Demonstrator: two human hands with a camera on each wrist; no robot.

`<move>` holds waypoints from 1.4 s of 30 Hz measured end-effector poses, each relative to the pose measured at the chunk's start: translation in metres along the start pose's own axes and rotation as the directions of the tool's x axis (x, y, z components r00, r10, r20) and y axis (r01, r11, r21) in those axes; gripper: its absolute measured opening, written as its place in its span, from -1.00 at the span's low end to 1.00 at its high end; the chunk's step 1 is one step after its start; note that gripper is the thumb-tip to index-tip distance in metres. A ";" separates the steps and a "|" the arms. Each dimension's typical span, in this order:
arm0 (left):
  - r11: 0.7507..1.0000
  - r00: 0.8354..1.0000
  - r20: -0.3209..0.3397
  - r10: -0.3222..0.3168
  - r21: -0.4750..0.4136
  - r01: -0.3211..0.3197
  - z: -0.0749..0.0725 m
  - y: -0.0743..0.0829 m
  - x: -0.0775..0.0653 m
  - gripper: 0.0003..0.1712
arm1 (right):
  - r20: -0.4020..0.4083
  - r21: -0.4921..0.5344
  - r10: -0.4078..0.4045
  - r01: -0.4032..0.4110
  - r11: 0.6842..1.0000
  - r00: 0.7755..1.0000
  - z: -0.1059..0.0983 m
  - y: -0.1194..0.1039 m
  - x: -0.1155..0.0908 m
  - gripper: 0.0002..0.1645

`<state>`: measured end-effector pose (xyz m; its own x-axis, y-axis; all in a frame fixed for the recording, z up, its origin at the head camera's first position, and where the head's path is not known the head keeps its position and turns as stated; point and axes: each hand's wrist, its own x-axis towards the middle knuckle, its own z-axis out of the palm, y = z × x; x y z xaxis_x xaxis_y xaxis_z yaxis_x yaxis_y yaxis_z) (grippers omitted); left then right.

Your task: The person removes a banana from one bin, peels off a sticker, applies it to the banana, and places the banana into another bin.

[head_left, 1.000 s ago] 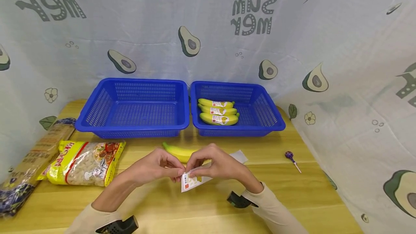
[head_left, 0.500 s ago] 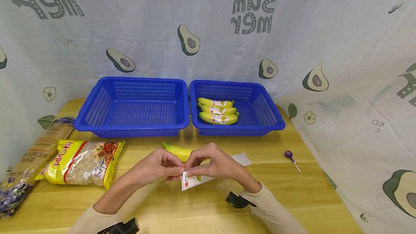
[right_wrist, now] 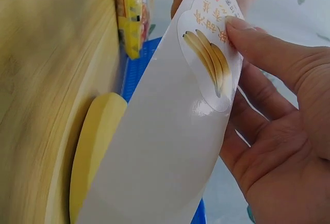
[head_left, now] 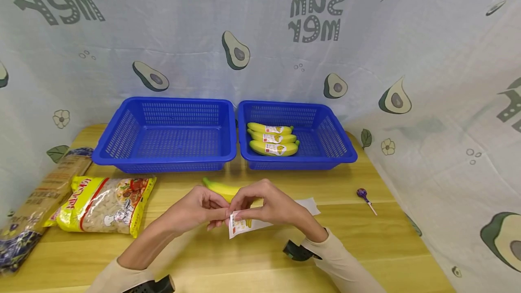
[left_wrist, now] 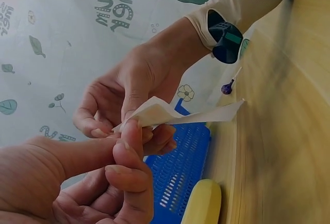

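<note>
Between both hands is a white strip of label backing (right_wrist: 154,146) bearing a sticker (right_wrist: 206,74) printed with bananas and lettering. The left hand (head_left: 207,209) pinches the strip's end between thumb and index finger, as the left wrist view shows up close. The right hand (head_left: 268,205) pinches the same end, its thumb (right_wrist: 263,46) lying against the sticker's edge. In the right wrist view the sticker lies mostly flat on the strip; whether its edge is lifted I cannot tell. A yellow banana (head_left: 217,188) with a green tip lies on the table just behind the hands, partly hidden by them.
Two blue plastic baskets stand at the back, a left one (head_left: 163,166) and a right one (head_left: 325,150) with three labelled bananas (head_left: 273,149). At left lie a yellow food bag (head_left: 107,205) and a long brown packet (head_left: 53,184). A lollipop (head_left: 362,193) lies at right.
The strip's free tail has swung right and slightly toward the person. Both hands stay almost in place, fingertips still together at the strip's end.
</note>
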<state>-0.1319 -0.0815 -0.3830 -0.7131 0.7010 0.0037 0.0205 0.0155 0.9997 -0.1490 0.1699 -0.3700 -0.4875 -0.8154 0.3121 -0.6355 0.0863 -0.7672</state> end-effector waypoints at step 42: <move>0.936 0.996 -0.076 -0.054 0.344 0.077 0.010 -0.014 0.005 -0.86 | 0.120 -0.006 0.031 -0.030 1.000 0.992 -0.011 -0.003 -0.006 -0.94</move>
<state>-0.1292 -0.0709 -0.3976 -0.7641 0.6432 -0.0485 0.2052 0.3137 0.9271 -0.1509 0.1810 -0.3634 -0.4312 -0.8753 0.2190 -0.6243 0.1143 -0.7728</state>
